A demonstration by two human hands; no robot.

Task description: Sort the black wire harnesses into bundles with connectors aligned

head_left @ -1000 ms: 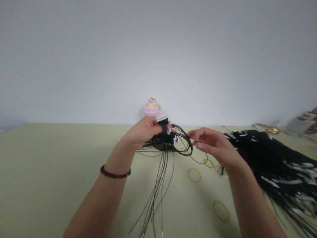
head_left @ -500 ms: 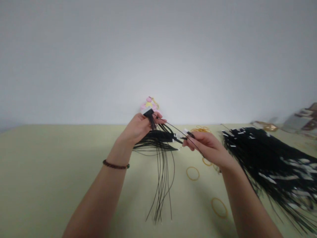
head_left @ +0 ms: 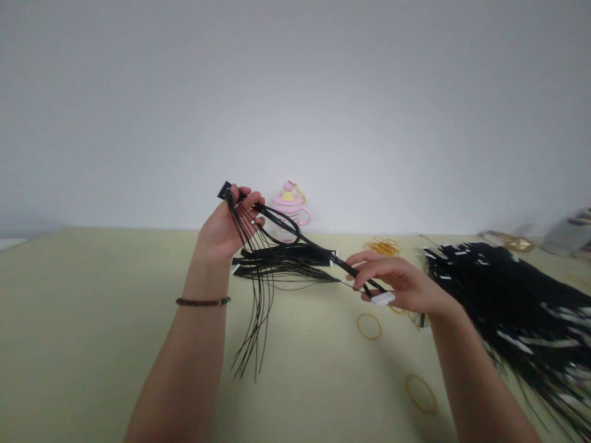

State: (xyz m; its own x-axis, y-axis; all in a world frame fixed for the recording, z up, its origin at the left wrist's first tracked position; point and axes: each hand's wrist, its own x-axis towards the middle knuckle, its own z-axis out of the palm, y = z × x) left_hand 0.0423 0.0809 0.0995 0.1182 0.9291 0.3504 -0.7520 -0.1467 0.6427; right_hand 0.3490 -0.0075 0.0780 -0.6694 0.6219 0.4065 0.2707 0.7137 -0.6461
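Observation:
My left hand is closed on a black cable harness near its black connector. Thin loose wires hang from that end down over the table. The cables loop and run right to my right hand, whose fingers grip them beside a white connector. Behind and below the held cables, a few black wire bundles with white ends lie on the table.
A large pile of black cables covers the right side. Yellow rubber bands lie heaped at the back, with single ones nearer. A pink cup-shaped object stands by the wall.
My left hand has moved left with the connector end, and my right hand slightly right and down. The cables between them are now stretched out, with the white connector showing below my right hand.

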